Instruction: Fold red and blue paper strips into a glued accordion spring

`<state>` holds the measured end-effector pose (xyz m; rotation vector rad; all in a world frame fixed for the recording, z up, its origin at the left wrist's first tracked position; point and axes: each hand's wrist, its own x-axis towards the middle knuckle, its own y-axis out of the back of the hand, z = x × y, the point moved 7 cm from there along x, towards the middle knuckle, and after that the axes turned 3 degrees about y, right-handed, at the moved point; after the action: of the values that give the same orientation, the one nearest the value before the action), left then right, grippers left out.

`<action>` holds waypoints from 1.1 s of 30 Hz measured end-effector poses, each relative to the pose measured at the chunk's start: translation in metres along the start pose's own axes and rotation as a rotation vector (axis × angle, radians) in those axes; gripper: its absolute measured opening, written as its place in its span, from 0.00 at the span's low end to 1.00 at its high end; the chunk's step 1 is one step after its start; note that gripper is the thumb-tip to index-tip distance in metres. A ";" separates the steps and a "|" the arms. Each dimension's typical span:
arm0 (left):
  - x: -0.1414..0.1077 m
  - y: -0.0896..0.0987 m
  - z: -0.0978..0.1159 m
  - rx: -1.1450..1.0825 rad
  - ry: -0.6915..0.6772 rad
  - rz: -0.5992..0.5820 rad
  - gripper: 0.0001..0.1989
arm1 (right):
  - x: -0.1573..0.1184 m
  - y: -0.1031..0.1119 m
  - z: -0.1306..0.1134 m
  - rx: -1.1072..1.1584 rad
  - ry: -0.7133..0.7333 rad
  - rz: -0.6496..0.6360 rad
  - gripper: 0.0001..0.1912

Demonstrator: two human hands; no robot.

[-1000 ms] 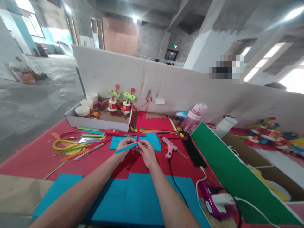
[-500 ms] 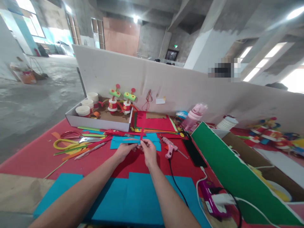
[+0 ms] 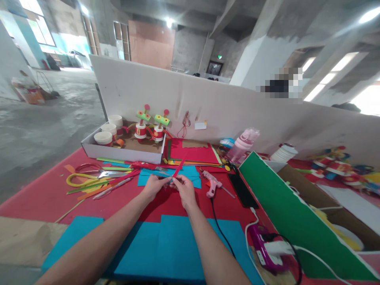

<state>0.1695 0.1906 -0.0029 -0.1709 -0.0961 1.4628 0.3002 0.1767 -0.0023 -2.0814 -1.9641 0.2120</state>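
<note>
My left hand [image 3: 154, 187] and my right hand [image 3: 184, 190] meet over the middle of the table, thumbs and fingertips pinched together. Between them is a narrow red paper strip [image 3: 179, 167], whose free end points up and away to the right. A thin blue paper strip [image 3: 157, 172] runs out to the left from the same pinch; its crossing with the red one is partly hidden by my fingers. Blue paper pieces [image 3: 193, 172] lie just beyond my hands. Right of my right hand, a pink glue gun [image 3: 211, 183] rests on the red tabletop.
Scissors [image 3: 86, 180] and coloured strips lie at left. Behind them, a shallow box [image 3: 124, 156] holds paper cups and two paper-cup figures [image 3: 140, 130]. At right are a phone [image 3: 241, 190], a green panel [image 3: 285, 213], a pink bottle [image 3: 242, 145] and a purple power strip [image 3: 267, 249] with cables.
The red strip has swung from nearly upright to leaning right. The blue strip now shows more clearly at left, and my pinched fingertips have shifted slightly left.
</note>
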 end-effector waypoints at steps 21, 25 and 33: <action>-0.003 -0.012 0.006 -0.084 -0.013 -0.137 0.14 | 0.001 0.002 0.005 0.188 -0.051 0.060 0.16; -0.002 -0.010 0.003 -0.073 0.002 -0.131 0.13 | 0.001 0.003 0.004 0.156 -0.049 0.055 0.16; -0.002 -0.014 0.004 -0.076 0.000 -0.159 0.14 | 0.001 0.001 0.004 0.172 -0.043 0.047 0.14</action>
<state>0.1819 0.1877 0.0033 -0.2200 -0.1614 1.3012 0.3002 0.1776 -0.0067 -2.0296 -1.8500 0.4237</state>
